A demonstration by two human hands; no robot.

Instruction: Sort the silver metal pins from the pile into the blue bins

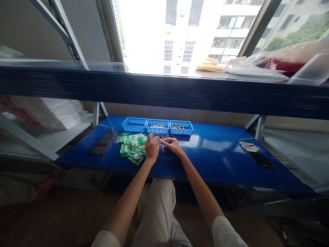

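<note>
On the blue table, a loose pile of thin metal rods [168, 136], screw-like in shape, lies between and behind my hands. My left hand [152, 149] is at the pile's left edge with its fingers curled; whatever they hold is too small to tell. From the other side my right hand [173, 145] reaches in, thumb and fingertips pinched together close to the left fingers. What the pinch holds cannot be made out. One thin rod [162, 149] shows just below the fingertips. Against my left hand's outer side lies a heap of green-printed clear packets [132, 148].
Three blue trays stand in a row behind the pile: a left tray [135, 129], a middle tray [157, 130] and a right tray [181, 132], the latter two holding thin rods. A phone [255, 153] lies right. A blue shelf beam [164, 92] crosses above the table.
</note>
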